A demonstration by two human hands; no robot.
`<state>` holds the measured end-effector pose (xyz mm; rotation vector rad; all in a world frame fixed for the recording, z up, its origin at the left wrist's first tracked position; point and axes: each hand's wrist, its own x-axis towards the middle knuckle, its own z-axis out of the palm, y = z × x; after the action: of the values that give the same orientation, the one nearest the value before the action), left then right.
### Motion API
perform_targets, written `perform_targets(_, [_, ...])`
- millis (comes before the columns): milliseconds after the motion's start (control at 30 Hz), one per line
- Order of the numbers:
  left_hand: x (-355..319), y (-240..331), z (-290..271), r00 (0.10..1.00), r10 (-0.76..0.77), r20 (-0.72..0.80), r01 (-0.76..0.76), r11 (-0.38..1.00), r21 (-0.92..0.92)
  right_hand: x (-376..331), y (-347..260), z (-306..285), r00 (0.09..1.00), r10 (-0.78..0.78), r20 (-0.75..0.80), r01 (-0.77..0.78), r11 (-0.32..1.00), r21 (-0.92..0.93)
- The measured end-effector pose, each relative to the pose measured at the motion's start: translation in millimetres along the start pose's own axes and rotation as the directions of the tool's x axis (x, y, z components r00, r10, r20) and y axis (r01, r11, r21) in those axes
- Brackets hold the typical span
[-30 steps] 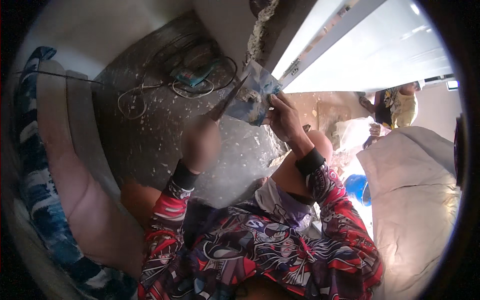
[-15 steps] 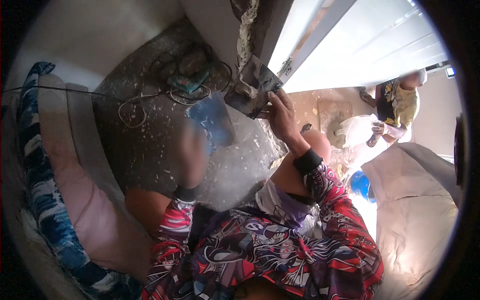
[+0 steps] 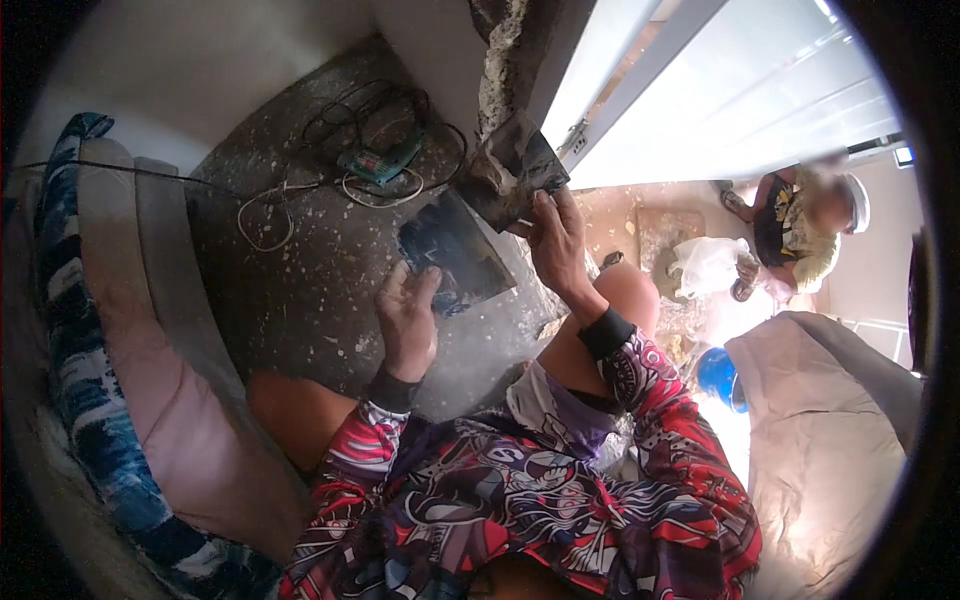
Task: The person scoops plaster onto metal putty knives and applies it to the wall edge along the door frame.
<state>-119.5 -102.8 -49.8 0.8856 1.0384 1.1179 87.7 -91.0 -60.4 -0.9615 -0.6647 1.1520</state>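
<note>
My left hand [image 3: 408, 325] grips the near-left side of a flat, dark rectangular plate [image 3: 465, 260], thumb on its upper face and fingers mostly underneath. The plate has bluish smears and lies tilted above the speckled floor. In my right hand [image 3: 562, 245] is a second flat, dark plate [image 3: 525, 165], held by its near-right edge with the thumb and fingers. A greyish-beige lump of paste [image 3: 490, 170] sits toward its left side. This plate is just below the rough, broken wall edge [image 3: 500, 75]; whether they touch I cannot tell. The two plates come close together.
A teal power tool [image 3: 385, 158] lies among looped cords on the floor. To the right are a white door [image 3: 730, 95], a blue bucket [image 3: 718, 375] and a beige-covered bulky thing [image 3: 830, 420]. Another person [image 3: 808, 235] crouches there with a white plastic bag [image 3: 708, 262]. Padding [image 3: 175, 390] lines the left.
My left hand, blurred before, has moved forward and right with its plate, which is now turned and closer to the right one. The right hand shifts little. The other person's head has turned.
</note>
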Motion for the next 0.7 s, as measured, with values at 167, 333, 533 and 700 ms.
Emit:
perform_targets(167, [2,11,32,0.958,-0.274,-0.085,0.239,0.925,-0.294,1,-5,6,0.999,-0.025,-0.044,0.017,0.984,-0.176])
perform_targets(333, [-1,9,24,0.961,-0.276,-0.004,0.268,0.935,-0.231,2,-6,7,0.999,-0.003,-0.044,-0.005,0.985,-0.173])
perform_targets(533, [-7,3,21,0.953,-0.299,0.043,0.298,0.910,-0.288,12,-3,-1,0.999,-0.031,0.035,0.031,0.999,-0.014])
perform_targets(700, [13,4,-8,0.996,-0.074,-0.044,0.076,0.995,0.063,13,-8,-10,0.995,0.093,0.025,-0.095,0.990,0.102])
